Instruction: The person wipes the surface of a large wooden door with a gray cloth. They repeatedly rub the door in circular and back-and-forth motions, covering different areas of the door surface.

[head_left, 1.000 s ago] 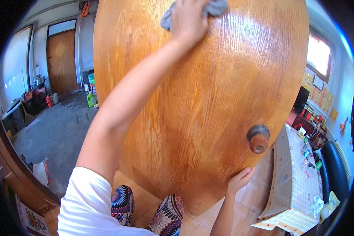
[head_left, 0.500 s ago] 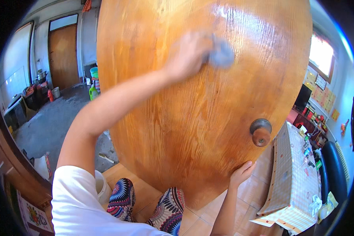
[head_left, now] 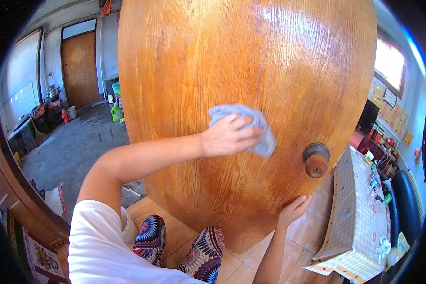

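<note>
A brown wooden door [head_left: 203, 80] fills the middle of the view, its grain showing and light glinting off its upper part. My left hand [head_left: 233, 136] is closed on a grey-blue cloth [head_left: 258, 124], which is bunched under the fingers and pressed to the door's face. Lower right, my right hand [head_left: 293, 211] grips the door's edge below the round wooden knob [head_left: 316, 165]. Part of that hand's grip is hidden from view.
Right of the door stands a table with a checked cloth [head_left: 343, 213], small items on it and a dark chair [head_left: 404, 199] alongside. A white bucket [head_left: 128, 226] is by my legs. Beyond the doorway at left, a green bottle [head_left: 117, 112] stands on the grey floor.
My left hand has moved down the door with the cloth, from its upper part to mid-height. My right hand stays at the door's edge.
</note>
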The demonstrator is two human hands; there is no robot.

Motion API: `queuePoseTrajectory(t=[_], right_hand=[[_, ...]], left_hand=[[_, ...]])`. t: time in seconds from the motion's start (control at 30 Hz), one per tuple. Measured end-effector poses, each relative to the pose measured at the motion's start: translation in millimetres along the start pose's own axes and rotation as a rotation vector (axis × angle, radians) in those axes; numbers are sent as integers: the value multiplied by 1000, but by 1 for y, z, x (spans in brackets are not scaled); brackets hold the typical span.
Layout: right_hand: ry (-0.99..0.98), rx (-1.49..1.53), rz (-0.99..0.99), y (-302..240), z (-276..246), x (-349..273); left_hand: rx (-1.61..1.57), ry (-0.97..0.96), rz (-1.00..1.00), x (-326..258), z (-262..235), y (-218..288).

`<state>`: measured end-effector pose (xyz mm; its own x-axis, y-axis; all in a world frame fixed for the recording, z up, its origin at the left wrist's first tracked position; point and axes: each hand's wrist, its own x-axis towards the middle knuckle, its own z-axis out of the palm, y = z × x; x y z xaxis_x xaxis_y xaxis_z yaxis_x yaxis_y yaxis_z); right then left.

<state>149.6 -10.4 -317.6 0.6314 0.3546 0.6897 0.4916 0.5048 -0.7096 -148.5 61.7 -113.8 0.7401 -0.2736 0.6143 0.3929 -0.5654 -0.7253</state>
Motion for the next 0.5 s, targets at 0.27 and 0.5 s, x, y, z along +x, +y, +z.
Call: queuePoseTrajectory(t=[0.27,0.5], right_hand=[[47,-17,13,2,3,2],[23,12,-22,3,4,-1]], left_hand=[[164,351,-322,128,-30,-118],[426,479,-590,209,-64,-204]])
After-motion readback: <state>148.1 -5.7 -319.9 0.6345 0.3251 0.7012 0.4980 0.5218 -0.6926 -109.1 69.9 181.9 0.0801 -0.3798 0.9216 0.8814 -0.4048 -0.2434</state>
